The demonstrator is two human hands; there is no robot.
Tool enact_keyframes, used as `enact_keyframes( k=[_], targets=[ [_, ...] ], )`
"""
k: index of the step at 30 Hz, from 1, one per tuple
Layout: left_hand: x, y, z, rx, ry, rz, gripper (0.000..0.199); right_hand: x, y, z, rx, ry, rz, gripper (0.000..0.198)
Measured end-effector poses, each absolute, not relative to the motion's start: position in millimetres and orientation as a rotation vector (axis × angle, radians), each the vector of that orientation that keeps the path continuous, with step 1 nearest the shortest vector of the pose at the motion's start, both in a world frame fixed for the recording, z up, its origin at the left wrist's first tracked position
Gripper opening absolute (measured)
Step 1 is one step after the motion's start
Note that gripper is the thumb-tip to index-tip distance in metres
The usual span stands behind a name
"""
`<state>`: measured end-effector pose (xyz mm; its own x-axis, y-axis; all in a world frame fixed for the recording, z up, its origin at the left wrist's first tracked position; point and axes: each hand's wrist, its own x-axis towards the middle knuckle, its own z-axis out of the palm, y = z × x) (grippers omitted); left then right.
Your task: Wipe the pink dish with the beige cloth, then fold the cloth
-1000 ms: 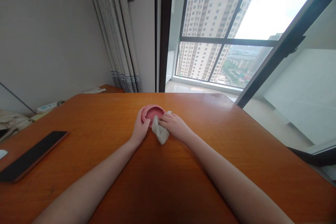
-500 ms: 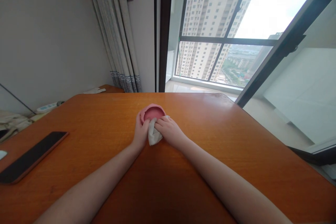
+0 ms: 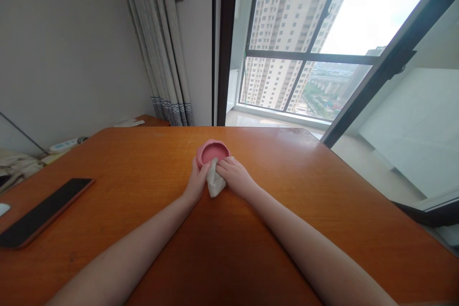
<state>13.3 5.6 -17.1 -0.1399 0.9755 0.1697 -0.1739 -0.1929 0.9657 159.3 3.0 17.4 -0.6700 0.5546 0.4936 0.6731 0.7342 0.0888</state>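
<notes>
From the head view, I see two bare hands meeting over the far middle of a brown wooden table (image 3: pixel 287 181). Between them is a pink bowl (image 3: pixel 215 153), near the table's far edge, its round opening showing; whether its base touches the wood I cannot tell. The left hand (image 3: pixel 196 183) is clamped on the bowl's left side, thumb at the near rim, the other fingers partly hidden. The right hand (image 3: pixel 234 175) has its fingers close together, pinched on a pale cloth (image 3: pixel 216 184) at the bowl's near right rim; the cloth hangs down toward the near side, between the hands. Well apart, at the left, lies a long dark flat object (image 3: pixel 46 213), and just beside it a small white thing (image 3: pixel 4 209), cut off by the edge.
</notes>
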Motion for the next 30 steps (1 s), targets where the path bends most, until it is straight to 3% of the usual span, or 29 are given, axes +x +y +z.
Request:
enact_keyframes(
  k=[8,11,15,22,30],
  targets=[
    [-8.8,12.7,0.1,1.489,1.29,1.443,0.021,169.7,6.1,30.0,-0.952,-2.625,-0.408,0.015],
    [-6.2,10.9,-0.8,1.488,1.28,1.439,0.028,167.9,4.8,25.6,-0.963,-2.631,-0.38,0.015],
    [-1.4,8.3,-4.8,1.451,1.203,1.567,0.053,163.2,2.3,20.8,-0.978,-2.573,-0.353,0.015],
    [-12.6,18.8,-6.6,1.427,1.205,1.558,0.041,169.3,5.3,34.7,-0.868,-2.595,-0.308,0.018],
    [0.9,9.5,-11.7,1.273,1.176,1.622,0.058,158.1,-3.4,25.7,-0.969,-2.595,-0.487,0.014]
  ],
)
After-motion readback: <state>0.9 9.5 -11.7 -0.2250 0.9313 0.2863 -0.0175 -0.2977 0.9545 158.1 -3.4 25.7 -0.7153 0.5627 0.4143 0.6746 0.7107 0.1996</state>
